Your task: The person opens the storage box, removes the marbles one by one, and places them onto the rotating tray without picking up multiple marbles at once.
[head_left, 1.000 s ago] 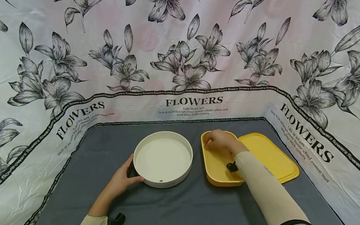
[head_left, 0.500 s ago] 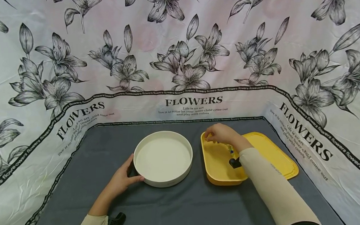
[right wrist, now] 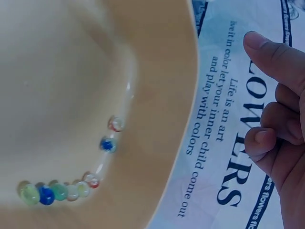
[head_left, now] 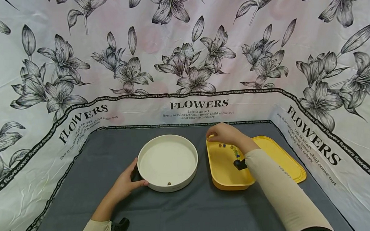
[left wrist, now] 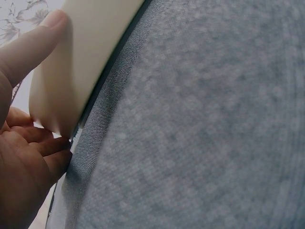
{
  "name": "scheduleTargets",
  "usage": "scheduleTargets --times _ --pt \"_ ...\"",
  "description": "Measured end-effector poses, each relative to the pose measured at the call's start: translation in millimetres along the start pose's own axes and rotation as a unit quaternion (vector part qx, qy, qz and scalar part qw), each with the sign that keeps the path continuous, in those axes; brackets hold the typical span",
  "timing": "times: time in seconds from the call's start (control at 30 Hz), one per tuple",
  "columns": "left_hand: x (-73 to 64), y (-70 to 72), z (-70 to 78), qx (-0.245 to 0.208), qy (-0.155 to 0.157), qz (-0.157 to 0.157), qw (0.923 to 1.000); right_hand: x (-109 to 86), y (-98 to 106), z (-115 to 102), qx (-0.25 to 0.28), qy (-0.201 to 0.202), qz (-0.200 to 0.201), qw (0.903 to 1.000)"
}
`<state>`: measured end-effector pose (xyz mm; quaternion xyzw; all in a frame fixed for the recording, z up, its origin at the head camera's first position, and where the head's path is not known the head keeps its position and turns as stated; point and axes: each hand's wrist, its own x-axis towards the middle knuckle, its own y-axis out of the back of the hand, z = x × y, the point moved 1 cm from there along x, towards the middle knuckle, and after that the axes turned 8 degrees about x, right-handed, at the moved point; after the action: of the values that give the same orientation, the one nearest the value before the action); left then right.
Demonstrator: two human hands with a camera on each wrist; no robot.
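Note:
A round cream-white dish [head_left: 168,161] stands left of centre. My left hand [head_left: 124,185] holds its left side, with the thumb [left wrist: 35,50] on the wall and fingertips curled at the base edge in the left wrist view. One small brownish marble [head_left: 169,183] lies at the dish's near inner wall. My right hand [head_left: 224,133] is over the far left corner of the yellow container [head_left: 225,175], fingers drawn together and curled. Several glass marbles [right wrist: 46,195] lie along the container's inner edge. I cannot tell whether a marble is between the right thumb and index finger.
A yellow lid [head_left: 279,156] lies right of the container, partly behind the right forearm. Everything stands on a dark grey cloth [head_left: 177,215] with a flower-printed border. A black wrist camera [head_left: 240,164] on the right arm overlaps the container.
My right hand has lifted from inside the yellow container and shifted up to its far left corner, uncovering marbles. The marble in the dish has rolled, hidden half a second ago. The left hand stays put.

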<state>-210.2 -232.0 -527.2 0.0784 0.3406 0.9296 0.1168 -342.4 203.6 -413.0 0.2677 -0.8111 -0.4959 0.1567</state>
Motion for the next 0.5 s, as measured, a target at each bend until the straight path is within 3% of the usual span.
scheduleTargets --times 0.5 --pt "1.9 -0.7 -3.4 -0.010 -0.004 0.000 0.9999 17.9 3.0 -33.1 -0.007 0.028 -0.013 0.9995"
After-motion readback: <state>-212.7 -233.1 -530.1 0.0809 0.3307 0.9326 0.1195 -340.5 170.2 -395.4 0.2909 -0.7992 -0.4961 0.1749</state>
